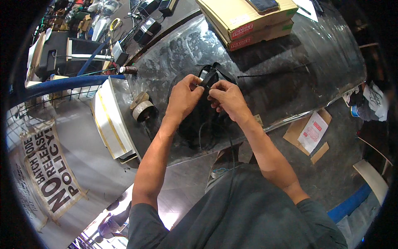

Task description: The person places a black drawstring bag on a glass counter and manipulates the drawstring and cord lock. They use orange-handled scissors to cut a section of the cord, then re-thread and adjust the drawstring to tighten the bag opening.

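Over dark table point(290, 83), both hands' fingers point(198, 86) pinch black strap buckle point(207, 77) between them.

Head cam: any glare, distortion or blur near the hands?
Head view: strong fisheye, black vignette, table edges bowed. Glare streaks on the shiny tabletop above the left hand and right hand. Hands fairly sharp; the black strap they pinch is too dark for detail.

Two hands point(184, 97) point(227, 97), one black strap point(208, 76), two stacked cardboard boxes point(248, 23), two tape rolls point(143, 108)
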Demonstrator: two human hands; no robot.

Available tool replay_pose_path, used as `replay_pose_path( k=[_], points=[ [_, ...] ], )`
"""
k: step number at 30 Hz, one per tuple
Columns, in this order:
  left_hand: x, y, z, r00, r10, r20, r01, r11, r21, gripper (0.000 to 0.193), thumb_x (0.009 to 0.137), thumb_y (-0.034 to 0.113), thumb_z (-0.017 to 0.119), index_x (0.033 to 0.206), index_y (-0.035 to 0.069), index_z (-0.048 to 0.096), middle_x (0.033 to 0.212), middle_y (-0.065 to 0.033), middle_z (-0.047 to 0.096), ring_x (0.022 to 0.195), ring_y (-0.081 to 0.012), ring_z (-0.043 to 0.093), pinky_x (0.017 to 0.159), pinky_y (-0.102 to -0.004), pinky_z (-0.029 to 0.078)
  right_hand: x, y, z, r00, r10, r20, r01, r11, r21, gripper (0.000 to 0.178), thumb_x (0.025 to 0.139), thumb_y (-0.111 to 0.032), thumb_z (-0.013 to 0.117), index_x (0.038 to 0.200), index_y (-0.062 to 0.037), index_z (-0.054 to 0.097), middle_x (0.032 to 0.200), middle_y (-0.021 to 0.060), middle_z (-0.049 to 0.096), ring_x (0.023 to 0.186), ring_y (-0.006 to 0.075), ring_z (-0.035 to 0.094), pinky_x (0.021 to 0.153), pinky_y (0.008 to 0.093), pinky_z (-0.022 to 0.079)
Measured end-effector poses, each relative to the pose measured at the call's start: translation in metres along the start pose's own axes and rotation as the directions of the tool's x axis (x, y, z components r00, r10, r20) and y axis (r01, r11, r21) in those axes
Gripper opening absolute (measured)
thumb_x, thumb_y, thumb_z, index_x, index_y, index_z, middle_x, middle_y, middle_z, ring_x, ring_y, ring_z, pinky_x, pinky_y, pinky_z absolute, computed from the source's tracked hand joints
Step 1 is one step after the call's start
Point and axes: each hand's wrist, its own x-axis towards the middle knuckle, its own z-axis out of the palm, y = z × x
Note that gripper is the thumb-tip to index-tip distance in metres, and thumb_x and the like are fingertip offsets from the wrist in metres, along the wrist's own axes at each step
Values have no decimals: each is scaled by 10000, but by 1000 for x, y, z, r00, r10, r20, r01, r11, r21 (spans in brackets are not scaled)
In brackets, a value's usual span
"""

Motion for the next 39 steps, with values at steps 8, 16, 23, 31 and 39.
replay_pose_path(
  k=[8, 16, 23, 31, 39],
  points=[
    [-11, -2, 13, 1000, 12, -26, -20, 936, -351, 241, 1017, 161, 636, 1187, 2, 696, 905, -116, 748, 810, -173, 737, 711, -311, 571, 16, 1, 1, 994, -110, 0, 110, 993, -34, 129, 943, -68, 643, 1034, -12, 715, 844, 30, 691, 685, 118, 664, 570, 276, 509],
    [-4, -1, 15, 990, -138, 13, 136, 946, -294, 218, 1039, 168, 606, 1129, -6, 702, 845, -70, 720, 738, -123, 696, 585, -294, 565, 21, -4, -1, 993, -102, 56, 104, 994, -34, 175, 956, -76, 616, 1079, -3, 716, 871, 40, 685, 701, 122, 665, 588, 287, 534],
    [-5, -3, 8, 972, 28, -231, -66, 985, -160, 207, 991, 213, 642, 1040, 32, 733, 849, -142, 721, 804, -237, 733, 715, -362, 554, 15, -20, 5, 900, -434, 30, 401, 799, -447, 339, 937, -262, 717, 1192, -40, 743, 1096, 142, 658, 978, 257, 680, 881, 372, 545],
    [-3, -3, -7, 977, -2, -211, -64, 950, -305, 233, 960, 212, 683, 1111, 37, 714, 938, -164, 740, 831, -263, 721, 778, -365, 549, 21, -23, 11, 894, -444, 53, 413, 774, -481, 325, 893, -302, 771, 1070, -31, 791, 1113, 150, 643, 998, 274, 663, 891, 373, 527],
    [-2, -34, 11, 911, 216, -350, -169, 972, 161, 307, 835, 209, 816, 1036, 37, 661, 1009, -172, 636, 978, -407, 644, 868, -499, 526, 25, -18, 9, 923, -383, -28, 318, 805, -500, 316, 841, -295, 760, 993, -20, 797, 1072, 156, 632, 1010, 292, 649, 912, 388, 511]
  ],
)
